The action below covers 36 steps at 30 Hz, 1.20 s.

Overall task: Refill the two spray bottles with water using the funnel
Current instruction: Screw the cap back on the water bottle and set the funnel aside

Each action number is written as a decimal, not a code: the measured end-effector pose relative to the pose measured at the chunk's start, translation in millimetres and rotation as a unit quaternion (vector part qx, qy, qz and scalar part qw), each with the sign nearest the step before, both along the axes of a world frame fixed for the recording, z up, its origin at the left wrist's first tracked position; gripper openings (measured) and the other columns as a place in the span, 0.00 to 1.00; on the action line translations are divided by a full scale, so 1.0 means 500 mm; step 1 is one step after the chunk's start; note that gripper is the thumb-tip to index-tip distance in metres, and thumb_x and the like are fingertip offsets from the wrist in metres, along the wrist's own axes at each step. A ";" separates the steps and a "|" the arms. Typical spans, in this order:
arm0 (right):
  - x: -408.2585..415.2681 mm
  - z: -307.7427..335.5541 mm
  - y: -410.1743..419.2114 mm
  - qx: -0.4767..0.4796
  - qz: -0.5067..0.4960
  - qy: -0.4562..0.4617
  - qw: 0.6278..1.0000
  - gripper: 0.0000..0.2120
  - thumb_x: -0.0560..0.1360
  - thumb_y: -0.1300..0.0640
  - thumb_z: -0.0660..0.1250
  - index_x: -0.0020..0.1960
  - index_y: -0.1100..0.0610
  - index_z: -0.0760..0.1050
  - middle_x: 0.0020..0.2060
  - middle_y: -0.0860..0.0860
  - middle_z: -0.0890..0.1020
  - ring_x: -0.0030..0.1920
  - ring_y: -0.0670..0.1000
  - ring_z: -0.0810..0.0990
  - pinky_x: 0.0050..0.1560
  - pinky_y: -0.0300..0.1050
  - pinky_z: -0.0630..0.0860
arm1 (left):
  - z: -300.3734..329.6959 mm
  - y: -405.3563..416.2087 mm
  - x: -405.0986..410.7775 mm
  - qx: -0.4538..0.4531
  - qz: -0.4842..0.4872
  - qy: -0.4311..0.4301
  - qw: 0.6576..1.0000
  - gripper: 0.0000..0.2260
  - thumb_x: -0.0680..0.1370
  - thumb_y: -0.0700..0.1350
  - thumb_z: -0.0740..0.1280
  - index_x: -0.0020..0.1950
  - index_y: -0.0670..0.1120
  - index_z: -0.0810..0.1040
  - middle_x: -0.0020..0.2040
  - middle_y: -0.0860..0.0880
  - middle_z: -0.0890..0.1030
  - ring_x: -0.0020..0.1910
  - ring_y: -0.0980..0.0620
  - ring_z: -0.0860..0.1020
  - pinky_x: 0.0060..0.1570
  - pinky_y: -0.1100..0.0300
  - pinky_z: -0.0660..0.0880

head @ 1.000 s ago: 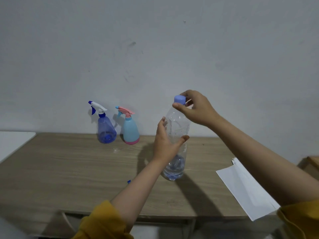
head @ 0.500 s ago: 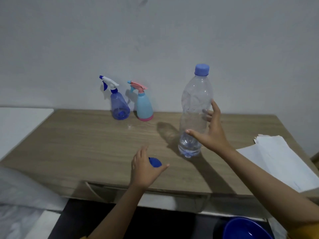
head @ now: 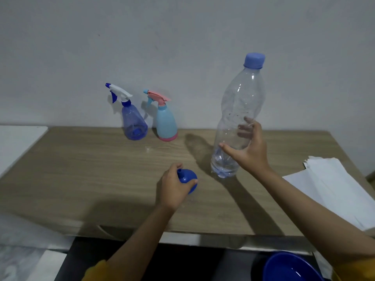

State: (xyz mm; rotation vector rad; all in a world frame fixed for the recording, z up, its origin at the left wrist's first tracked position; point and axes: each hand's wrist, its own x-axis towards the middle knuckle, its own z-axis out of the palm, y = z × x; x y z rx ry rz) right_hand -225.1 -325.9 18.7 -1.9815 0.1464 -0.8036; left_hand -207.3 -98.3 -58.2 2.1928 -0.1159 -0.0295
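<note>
Two spray bottles stand at the table's back by the wall: a dark blue one [head: 134,121] with a white trigger and a light blue one [head: 166,123] with a pink trigger. Both have their heads on. A tall clear water bottle [head: 241,94] with a blue cap stands upright, with a little water at its bottom. My right hand [head: 253,153] cups loosely around its lower part, fingers spread, thumb in front, fingers behind. My left hand [head: 172,187] is closed on the blue funnel [head: 190,178], which lies on the table near the front.
The wooden table [head: 81,169] ends at a front edge near me. A stack of white paper [head: 332,185] lies at the right. A blue basin [head: 290,266] sits below the table edge at bottom right. A white surface [head: 16,142] adjoins the table's left side.
My left hand let go of the water bottle, dropped to the funnel and closed on it. My right hand left the cap and now cups the bottle's lower part.
</note>
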 end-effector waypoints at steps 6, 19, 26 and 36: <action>0.111 0.046 -0.030 -0.003 -0.048 -0.028 0.998 0.41 0.60 0.51 0.81 0.67 0.55 0.64 0.56 0.53 0.74 0.55 0.53 0.77 0.55 0.46 0.77 | 0.062 -0.088 0.169 -0.009 -0.026 -0.007 1.000 0.29 0.64 0.52 0.78 0.61 0.47 0.74 0.57 0.50 0.78 0.54 0.51 0.75 0.51 0.61 0.68; 0.266 -0.016 -0.096 -0.002 -0.126 0.021 0.992 0.44 0.62 0.50 0.80 0.69 0.58 0.61 0.60 0.54 0.70 0.61 0.54 0.72 0.63 0.51 0.74 | -0.016 -0.181 0.354 0.034 -0.002 -0.029 0.999 0.26 0.63 0.59 0.76 0.54 0.49 0.72 0.50 0.49 0.79 0.48 0.47 0.77 0.48 0.52 0.76; 0.250 -0.017 -0.095 0.000 -0.089 0.081 0.993 0.53 0.61 0.48 0.80 0.75 0.59 0.53 0.70 0.56 0.63 0.70 0.54 0.65 0.72 0.50 0.65 | -0.025 -0.194 0.360 -0.004 0.016 -0.026 1.000 0.35 0.60 0.61 0.77 0.59 0.46 0.69 0.56 0.46 0.77 0.54 0.45 0.76 0.53 0.49 0.75; -0.008 -0.048 -0.102 -0.119 -0.094 0.178 0.972 0.20 0.71 0.56 0.72 0.60 0.62 0.76 0.55 0.58 0.79 0.55 0.58 0.78 0.54 0.47 0.73 | 0.034 -0.229 0.152 -0.032 0.046 -0.168 0.984 0.32 0.66 0.53 0.77 0.63 0.39 0.71 0.60 0.40 0.76 0.60 0.39 0.73 0.61 0.42 0.69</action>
